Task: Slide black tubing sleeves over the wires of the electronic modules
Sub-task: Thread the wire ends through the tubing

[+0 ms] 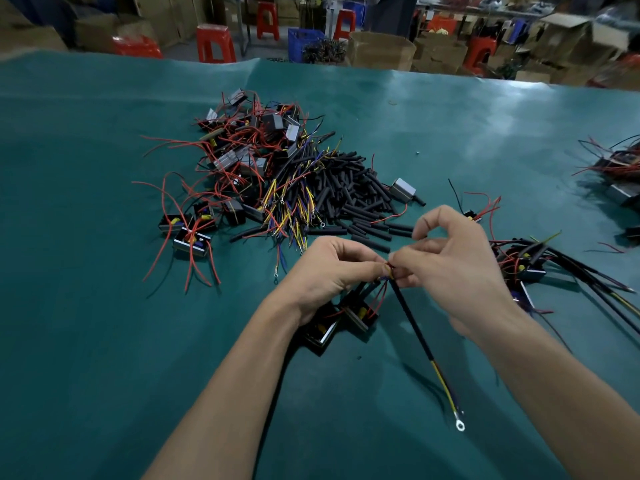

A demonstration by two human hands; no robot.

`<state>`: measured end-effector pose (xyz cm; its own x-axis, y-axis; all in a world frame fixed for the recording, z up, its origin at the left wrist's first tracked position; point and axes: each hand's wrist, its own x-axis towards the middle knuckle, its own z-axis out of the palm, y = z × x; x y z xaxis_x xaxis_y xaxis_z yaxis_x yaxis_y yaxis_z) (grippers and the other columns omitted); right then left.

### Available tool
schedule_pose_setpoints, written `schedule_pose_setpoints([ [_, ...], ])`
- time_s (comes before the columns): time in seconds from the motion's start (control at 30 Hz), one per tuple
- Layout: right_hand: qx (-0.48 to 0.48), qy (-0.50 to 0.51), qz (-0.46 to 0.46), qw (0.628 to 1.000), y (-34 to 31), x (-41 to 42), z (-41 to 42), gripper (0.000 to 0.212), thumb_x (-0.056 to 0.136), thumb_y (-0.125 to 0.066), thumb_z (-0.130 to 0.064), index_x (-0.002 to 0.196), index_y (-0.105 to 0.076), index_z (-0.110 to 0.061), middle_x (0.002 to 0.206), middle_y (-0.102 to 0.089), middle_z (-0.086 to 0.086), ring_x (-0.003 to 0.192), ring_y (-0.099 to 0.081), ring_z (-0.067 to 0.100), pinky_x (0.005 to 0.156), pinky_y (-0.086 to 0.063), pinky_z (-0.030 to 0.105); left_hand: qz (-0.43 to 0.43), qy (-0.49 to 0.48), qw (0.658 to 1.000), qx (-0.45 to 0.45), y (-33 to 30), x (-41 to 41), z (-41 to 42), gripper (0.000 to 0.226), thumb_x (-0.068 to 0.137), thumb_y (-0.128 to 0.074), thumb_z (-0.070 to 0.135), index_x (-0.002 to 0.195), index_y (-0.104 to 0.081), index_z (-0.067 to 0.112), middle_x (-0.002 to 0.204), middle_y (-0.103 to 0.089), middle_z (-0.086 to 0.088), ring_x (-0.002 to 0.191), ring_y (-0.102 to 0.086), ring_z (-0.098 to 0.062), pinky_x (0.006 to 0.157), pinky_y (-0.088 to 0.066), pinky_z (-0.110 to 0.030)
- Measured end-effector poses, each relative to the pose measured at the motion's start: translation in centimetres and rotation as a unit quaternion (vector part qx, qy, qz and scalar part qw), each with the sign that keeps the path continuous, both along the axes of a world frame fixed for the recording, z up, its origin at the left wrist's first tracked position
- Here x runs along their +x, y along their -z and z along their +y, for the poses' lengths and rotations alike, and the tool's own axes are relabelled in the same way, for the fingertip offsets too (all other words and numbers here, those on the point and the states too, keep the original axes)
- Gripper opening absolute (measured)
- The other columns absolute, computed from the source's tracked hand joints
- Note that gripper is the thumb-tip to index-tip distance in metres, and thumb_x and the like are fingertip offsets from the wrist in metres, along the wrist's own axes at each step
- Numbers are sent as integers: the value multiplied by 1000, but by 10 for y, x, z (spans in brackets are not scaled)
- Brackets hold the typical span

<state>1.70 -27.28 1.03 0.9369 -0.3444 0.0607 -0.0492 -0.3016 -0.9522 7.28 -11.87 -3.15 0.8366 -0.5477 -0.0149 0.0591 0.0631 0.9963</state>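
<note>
My left hand (329,268) pinches the red wires of a black module (360,311) that hangs just below it over the green table. My right hand (453,268) pinches the top of a long black sleeve (412,320) right beside the left fingertips. The sleeve slants down toward me; yellow and blue wire comes out of its lower end and finishes in a ring terminal (460,425). A second black module (320,329) lies under my left wrist. Loose black sleeves (353,199) are heaped in the middle of the table.
A tangle of modules with red wires (242,157) lies behind and left of the sleeve heap. Sleeved modules (533,261) are stacked at my right, more modules (620,171) at the far right edge. Red stools and cardboard boxes stand beyond the table.
</note>
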Motion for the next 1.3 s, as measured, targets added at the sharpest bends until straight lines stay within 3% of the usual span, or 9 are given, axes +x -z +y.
schedule_pose_setpoints([
  [0.07,10,4,-8,1000,1,-1,0,30,70,-71,3,84,-56,-19,61,-71,10,52,-67,23,63,-63,50,1,-3,1000,0,1,1,0,17,84,-73,-4,75,-75,11,61,-68,8,51,-51,6,51,-37,-7],
  [0.17,-128,-35,-52,990,2,-6,-3,28,71,-75,-6,82,-58,-25,66,-74,1,57,-71,20,69,-63,47,2,12,1000,-10,1,0,1,18,84,-69,-9,77,-74,6,62,-70,8,51,-55,7,53,-39,-4],
  [0.3,-316,-130,-194,920,-8,-13,-15,33,75,-80,3,95,-66,-19,87,-71,-9,75,-70,8,70,-59,30,1,15,1000,-6,0,0,2,25,82,-72,-7,70,-77,14,61,-71,7,50,-55,7,51,-39,-3],
  [0.43,-446,-178,-249,841,-14,-12,-19,33,77,-84,1,104,-70,-10,88,-75,-7,81,-72,17,74,-59,39,4,27,1000,-6,0,0,4,19,84,-71,-6,76,-77,9,62,-71,7,52,-57,7,52,-39,-4],
  [0.53,-478,-217,-255,812,-16,-9,-19,33,78,-85,-1,108,-71,-6,86,-77,-6,80,-74,23,67,-60,41,-1,38,999,-10,-1,-1,5,18,86,-69,-5,78,-76,9,62,-71,7,51,-56,7,53,-39,-3],
  [0.8,-458,-238,-233,824,-12,-8,-24,32,86,-79,-3,117,-71,-10,89,-79,-7,82,-75,21,69,-60,39,1,36,999,-2,-1,0,6,19,85,-69,-8,79,-76,9,64,-72,6,55,-59,7,54,-40,-3],
  [1.07,-582,-238,-144,764,-20,-14,-10,30,86,-62,-8,113,-51,-16,68,-62,2,67,-59,36,59,-50,46,-2,27,999,23,0,-1,6,1,82,-77,1,83,-78,2,73,-74,0,63,-61,0,62,-44,-9],
  [1.17,-553,-244,-55,795,-29,-10,-6,35,86,-55,-16,109,-32,-29,76,-66,1,72,-58,35,68,-50,46,-6,30,999,30,-1,-1,6,7,80,-78,0,79,-79,7,80,-75,-8,73,-63,-9,70,-48,-14],
  [1.3,-485,-226,45,843,-39,0,-4,37,74,-60,-12,99,-40,-30,69,-69,-5,70,-53,18,66,-43,36,-9,43,998,51,-2,-2,5,26,81,-72,-8,71,-78,16,70,-72,-1,64,-60,-5,64,-46,-13],
])
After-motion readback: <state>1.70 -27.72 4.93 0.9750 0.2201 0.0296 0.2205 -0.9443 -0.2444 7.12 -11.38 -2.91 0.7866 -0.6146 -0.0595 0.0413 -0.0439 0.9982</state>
